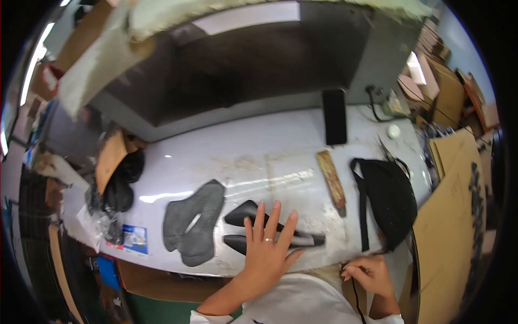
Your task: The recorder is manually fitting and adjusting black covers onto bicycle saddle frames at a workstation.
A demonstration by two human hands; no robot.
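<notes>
My left hand is spread open, palm down, over two smooth black pieces on the white tabletop. Of these, the upper pointed piece pokes out past the fingertips, and its narrow end shows to the right of the hand. The lower black piece is partly covered by the hand. Left of them lies a flat grey cut-out piece with a slot in it. At the table's near edge my right hand is closed in a pinch; a thin dark cord hangs below it, and what the fingers hold is too small to make out.
A worn brown strip with a dark tip, a black cloth item with a strap, scissors and a black phone lie on the table. Behind stands a large grey hood. Cardboard sheets lean at right.
</notes>
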